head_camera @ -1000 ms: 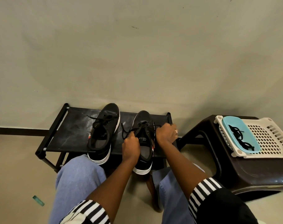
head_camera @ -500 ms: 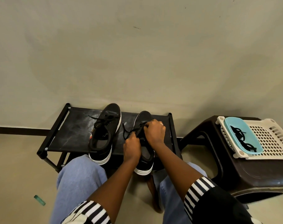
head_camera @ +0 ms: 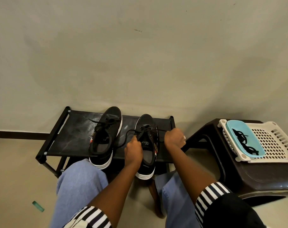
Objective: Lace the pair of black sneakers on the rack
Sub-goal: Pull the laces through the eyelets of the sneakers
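Note:
Two black sneakers with white soles stand on a low black rack (head_camera: 71,129). The left sneaker (head_camera: 105,137) has loose black laces over its front. My left hand (head_camera: 133,149) pinches one end of the black lace (head_camera: 146,130) at the left side of the right sneaker (head_camera: 146,145). At that shoe's right, my right hand (head_camera: 174,139) grips the other lace end and holds it out taut to the right. A slack loop of lace hangs between the two shoes.
A dark brown plastic stool (head_camera: 255,170) stands at the right. It carries a white perforated basket (head_camera: 271,142) and a light blue tray (head_camera: 243,139) with more black laces. A small green object (head_camera: 38,206) lies on the floor at the lower left. My knees are under the rack's front edge.
My right hand has moved from over the right sneaker's front out to the right, drawing the lace taut. My left hand stays at the shoe's left side.

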